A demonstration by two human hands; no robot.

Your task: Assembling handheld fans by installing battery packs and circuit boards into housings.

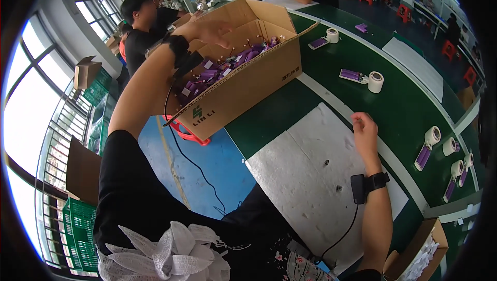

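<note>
My left hand (211, 33) is over a long open cardboard box (253, 82), its fingers apart and nothing visible in them. Many purple battery packs (209, 74) lie jumbled inside, with short wires and small white labels showing. The hand is above the packs near the box's far side; whether a fingertip touches one I cannot tell. My right hand (365, 128) is at the right edge of a worn white board (305, 162), its fingers loosely curled with nothing seen in them. Beyond it, a purple pack joined to a white roll (375, 81) lies on the green table.
More white rolls (432, 136) with purple packs are spread along the right of the green table (331, 105). A small carton (419, 255) holds white pieces at the lower right. A red stool (189, 132) is under the box. Co-workers sit beyond; green crates (80, 229) stand left.
</note>
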